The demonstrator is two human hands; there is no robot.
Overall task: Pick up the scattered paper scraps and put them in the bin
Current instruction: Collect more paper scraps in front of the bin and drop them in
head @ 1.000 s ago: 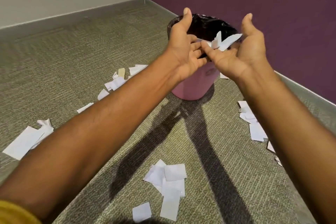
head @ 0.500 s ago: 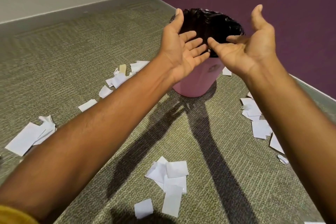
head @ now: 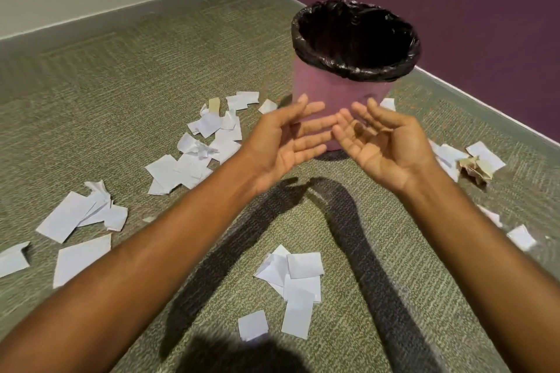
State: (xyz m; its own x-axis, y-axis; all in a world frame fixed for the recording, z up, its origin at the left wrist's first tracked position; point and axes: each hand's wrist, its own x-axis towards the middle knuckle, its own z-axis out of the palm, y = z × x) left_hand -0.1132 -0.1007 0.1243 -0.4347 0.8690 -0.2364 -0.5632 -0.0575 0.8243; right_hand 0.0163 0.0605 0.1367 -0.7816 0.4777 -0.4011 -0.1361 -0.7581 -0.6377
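Over carpet, both hands, left hand and right hand, spread empty.

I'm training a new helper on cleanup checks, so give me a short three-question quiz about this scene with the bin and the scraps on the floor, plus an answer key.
1. True or false: the left hand and the right hand each grip something.
2. Multiple choice: the pink bin is lined with A) a black bag, B) a white bag, C) nothing.
3. Short answer: where does the crumpled tan wad lie relative to the bin?

Key: 1 false, both hands are open and empty. 2 A. 3 on the carpet, right of the bin in the head view, on the purple wall side.
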